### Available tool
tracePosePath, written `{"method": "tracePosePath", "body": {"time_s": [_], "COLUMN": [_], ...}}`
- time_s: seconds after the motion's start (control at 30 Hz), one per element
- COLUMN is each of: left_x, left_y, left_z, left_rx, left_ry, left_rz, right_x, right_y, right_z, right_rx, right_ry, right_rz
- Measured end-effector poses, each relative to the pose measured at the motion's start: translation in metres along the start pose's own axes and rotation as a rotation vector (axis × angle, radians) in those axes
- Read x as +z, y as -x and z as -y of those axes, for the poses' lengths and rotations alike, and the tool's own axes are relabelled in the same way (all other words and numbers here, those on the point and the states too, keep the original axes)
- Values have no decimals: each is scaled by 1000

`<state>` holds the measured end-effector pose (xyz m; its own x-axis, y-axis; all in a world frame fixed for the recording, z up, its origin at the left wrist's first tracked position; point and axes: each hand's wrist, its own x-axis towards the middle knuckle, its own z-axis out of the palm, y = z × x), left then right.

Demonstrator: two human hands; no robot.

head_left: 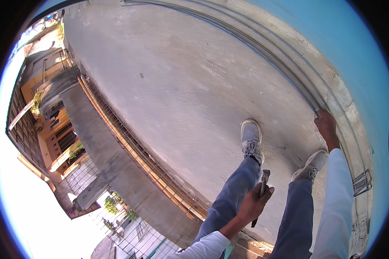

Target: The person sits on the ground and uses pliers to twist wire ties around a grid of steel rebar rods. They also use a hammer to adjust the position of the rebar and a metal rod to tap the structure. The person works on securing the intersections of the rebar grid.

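My left hand (251, 205) is closed around a hammer (265, 176), held in front of my left leg. Its metal head sticks up past the fingers and its black handle end shows below them. Low at the right, my right hand (326, 125) is wrapped around the near end of long steel bars (285, 68). From there the bars run along the concrete floor (168, 77) toward the far side. How many bars lie inside the fingers is hidden.
More thin bars run beside a blue wall (354, 47) at the right. Bent wire stirrups (362, 183) lie near my right forearm. Along the left, a reinforcement cage (138, 157) borders the slab by a concrete beam (95, 134). My shoes (251, 134) stand between.
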<state>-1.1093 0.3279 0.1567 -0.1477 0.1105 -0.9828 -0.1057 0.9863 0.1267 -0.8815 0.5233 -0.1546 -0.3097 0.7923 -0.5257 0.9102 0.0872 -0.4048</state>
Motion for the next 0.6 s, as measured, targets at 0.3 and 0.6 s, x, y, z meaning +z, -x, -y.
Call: {"method": "tracePosePath", "body": {"time_s": [0.3, 0.6], "left_x": [-11, -71], "left_y": [0, -254], "left_z": [-16, -169], "left_rx": [-13, 385], "left_ry": [131, 522], "left_rz": [8, -217], "right_x": [-7, -1], "right_y": [2, -19], "right_z": [-1, -6], "right_rx": [54, 58], "right_ry": [-185, -177], "right_rz": [93, 156]}}
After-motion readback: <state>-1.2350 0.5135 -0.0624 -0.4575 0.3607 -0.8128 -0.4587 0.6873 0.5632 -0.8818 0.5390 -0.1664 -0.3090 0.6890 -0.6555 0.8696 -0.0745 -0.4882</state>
